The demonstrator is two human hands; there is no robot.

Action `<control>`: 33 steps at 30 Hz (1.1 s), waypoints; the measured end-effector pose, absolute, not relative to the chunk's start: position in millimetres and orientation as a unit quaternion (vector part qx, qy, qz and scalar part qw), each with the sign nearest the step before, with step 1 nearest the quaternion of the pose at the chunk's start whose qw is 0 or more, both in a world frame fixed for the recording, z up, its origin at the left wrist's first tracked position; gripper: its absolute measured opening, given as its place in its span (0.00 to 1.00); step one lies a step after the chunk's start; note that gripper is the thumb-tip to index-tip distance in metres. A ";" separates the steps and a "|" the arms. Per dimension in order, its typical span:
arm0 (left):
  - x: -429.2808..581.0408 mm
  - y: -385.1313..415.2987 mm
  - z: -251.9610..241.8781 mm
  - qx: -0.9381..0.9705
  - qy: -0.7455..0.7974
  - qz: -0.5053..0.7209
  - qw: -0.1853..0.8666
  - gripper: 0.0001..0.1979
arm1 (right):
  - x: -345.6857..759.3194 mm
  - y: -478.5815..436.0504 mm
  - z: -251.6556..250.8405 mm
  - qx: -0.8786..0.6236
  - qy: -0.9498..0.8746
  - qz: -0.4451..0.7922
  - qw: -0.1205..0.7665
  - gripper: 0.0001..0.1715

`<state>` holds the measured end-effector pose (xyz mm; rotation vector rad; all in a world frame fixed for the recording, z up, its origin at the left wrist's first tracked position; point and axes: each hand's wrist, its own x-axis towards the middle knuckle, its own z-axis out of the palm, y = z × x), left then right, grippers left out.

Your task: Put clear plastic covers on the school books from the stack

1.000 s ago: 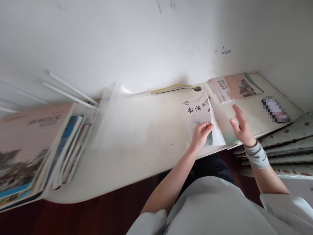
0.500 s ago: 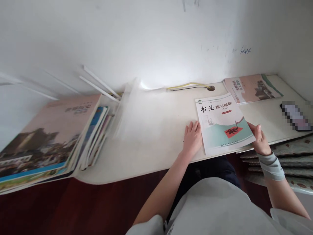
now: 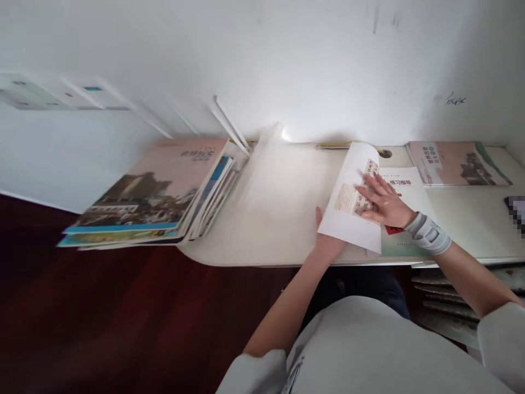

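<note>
Item: white leaf over a booklet, near edge of the worktop (image 3: 279, 219)

- Left hand (image 3: 327, 243): comes up from below the worktop's edge and goes under the lower left corner of the leaf. Only the thumb and the heel show. Whether it pinches the paper or merely props it cannot be told.
- Right hand (image 3: 383, 202): released and flat, fingers spread, palm down on the leaf over its printed block. A grey wrist band (image 3: 429, 235) sits just behind it.
- White leaf (image 3: 348, 230): blank but for a small tan printed block. It is tilted, with its left side raised off the worktop, and it covers the left part of the booklet. Whether it is bound to the booklet cannot be told.
- Booklet (image 3: 406, 183): thin, with a white cover and dark title characters at the top. A red patch and a pale green band show towards the near edge. It lies flat.
- Handling note, as judged: the paper looks limp, so support from beneath with light, even pressure from the flat palm should prevent a crease. Sliding the fingers rather than pressing hard should spare the corner.
- Left: stack of books (image 3: 156, 191), fanned and overhanging the worktop's end.
- Far right: pink textbook (image 3: 455, 163), flat, well apart from the booklet.
- Behind: white wall (image 3: 262, 54)
</note>
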<state>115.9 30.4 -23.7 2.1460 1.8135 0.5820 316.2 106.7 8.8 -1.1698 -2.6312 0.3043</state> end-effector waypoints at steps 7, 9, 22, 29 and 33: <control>64.3 1.3 -28.8 0.715 0.693 0.050 0.081 0.30 | 286.8 103.9 0.6 -0.412 -0.911 0.019 -0.001 0.33; 64.9 -1.4 -32.9 0.723 0.687 0.053 0.060 0.29 | 274.2 97.2 2.8 -0.371 -0.929 0.002 -0.006 0.31; 58.7 -3.5 -33.9 0.745 0.662 0.082 0.027 0.25 | 266.6 61.9 -12.8 -0.265 -0.963 -0.014 -0.042 0.47; 53.1 -1.6 -36.8 0.738 0.664 0.118 0.023 0.20 | 266.4 48.7 -10.9 -0.306 -0.951 -0.038 -0.017 0.43; 53.1 -0.9 -38.4 0.738 0.658 0.146 0.022 0.17 | 260.8 43.9 -11.2 -0.296 -0.955 -0.027 -0.008 0.41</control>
